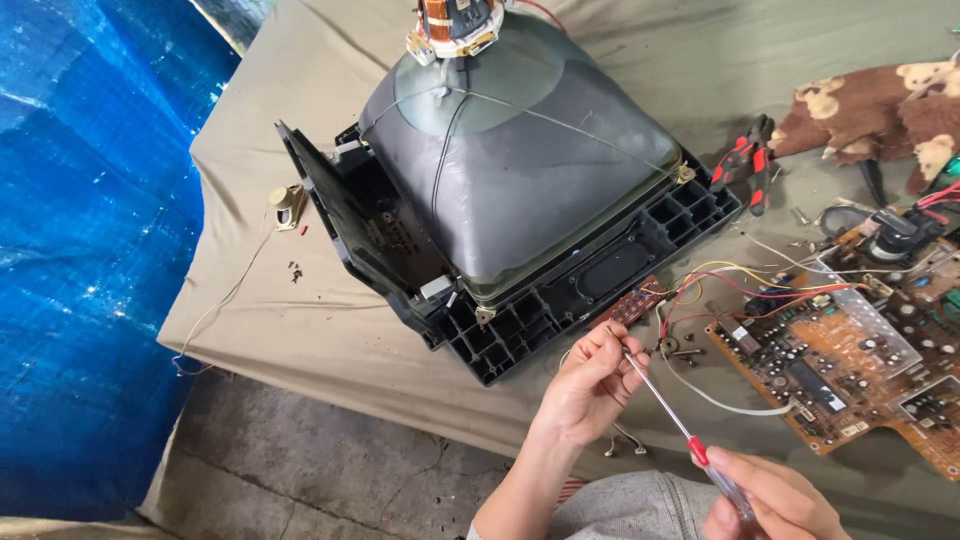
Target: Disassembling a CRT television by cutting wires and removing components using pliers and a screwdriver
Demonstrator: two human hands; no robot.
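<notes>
**Screwdriver held at the tip beside an opened picture-tube set**

In the lower centre of the frame I see my left hand (590, 385) pinching the metal tip of a screwdriver (668, 412) between thumb and fingertips. The grip is narrow and closed on the shaft end, as if steadying or aligning it. My right hand (770, 505), at the lower right edge, is wrapped around the clear handle with the red collar, so the tool runs diagonally between the two hands.

Above the hands, at centre frame, a picture tube (510, 150) lies face down in its black plastic front frame (560, 300), neck and copper yoke (455, 25) pointing up. This position leaves the rear open for access.

At the right of the frame, a brown circuit board (850, 370) rests on the beige cloth (300, 320), tethered to the set by red, yellow and white wires (720, 285). Red-handled pliers (745, 165) lie at upper right, within reach. A small part on a thin lead (287, 205) lies left of the set. Blue tarpaulin (90, 250) fills the left side.
</notes>
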